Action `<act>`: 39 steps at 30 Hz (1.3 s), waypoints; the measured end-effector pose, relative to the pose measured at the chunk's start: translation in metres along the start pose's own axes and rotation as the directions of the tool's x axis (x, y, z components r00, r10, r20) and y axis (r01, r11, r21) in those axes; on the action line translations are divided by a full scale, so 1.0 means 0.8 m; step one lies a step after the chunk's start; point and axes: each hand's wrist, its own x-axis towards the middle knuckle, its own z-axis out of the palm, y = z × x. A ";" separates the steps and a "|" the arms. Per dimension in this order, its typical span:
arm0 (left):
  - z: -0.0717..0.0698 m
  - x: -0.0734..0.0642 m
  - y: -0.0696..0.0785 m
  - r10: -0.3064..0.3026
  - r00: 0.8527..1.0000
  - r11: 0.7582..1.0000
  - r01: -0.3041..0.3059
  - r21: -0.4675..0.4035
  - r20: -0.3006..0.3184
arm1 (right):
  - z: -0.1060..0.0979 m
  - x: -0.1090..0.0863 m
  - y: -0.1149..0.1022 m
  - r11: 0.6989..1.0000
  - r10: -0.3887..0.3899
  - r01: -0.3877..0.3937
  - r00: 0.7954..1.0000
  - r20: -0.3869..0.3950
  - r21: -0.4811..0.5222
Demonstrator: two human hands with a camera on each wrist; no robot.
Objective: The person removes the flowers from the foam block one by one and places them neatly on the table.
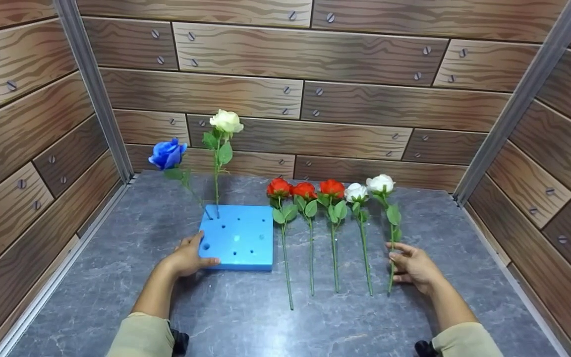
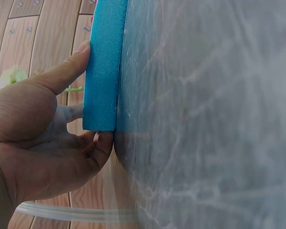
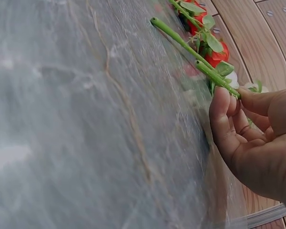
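My left hand (image 1: pixel 186 259) holds the left side of a light blue foam block (image 1: pixel 246 240) with several holes on top. In the left wrist view the thumb presses near the upper edge of the block (image 2: pixel 103 71), and fingers curl at its corner. Upright in the block's back left holes stand a pale yellow rose (image 1: pixel 226 123) and a leaning blue rose (image 1: pixel 167 154). With thumb and fingertips my right hand (image 1: pixel 414 267) pinches the stem of the rightmost white rose (image 1: pixel 380 184). The right wrist view shows that green stem (image 3: pixel 210 72) between the fingers.
Left of the held rose lie another white rose (image 1: pixel 356 192) and three red roses, the nearest to the block being one red rose (image 1: pixel 279 187). All rest on a grey marbled table (image 1: pixel 246 317). Wood-patterned walls (image 1: pixel 265 54) with metal corner posts enclose the back and sides.
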 end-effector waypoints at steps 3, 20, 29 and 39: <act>0.001 0.001 -0.001 0.004 1.000 1.000 -0.004 0.004 0.001 | -0.001 0.001 0.001 1.000 0.012 -0.012 1.000 0.011 -0.026; 0.000 0.000 -0.001 -0.001 1.000 1.000 0.000 0.013 0.007 | -0.003 0.008 -0.002 0.980 0.002 -0.010 0.999 -0.044 -0.198; -0.001 -0.002 0.000 -0.006 1.000 1.000 0.006 -0.003 0.018 | -0.003 0.012 0.003 0.956 -0.011 -0.019 0.995 -0.101 -0.292; -0.001 -0.002 -0.002 -0.001 1.000 1.000 0.001 -0.013 0.016 | 0.000 0.014 0.004 0.937 -0.026 -0.020 0.992 -0.125 -0.348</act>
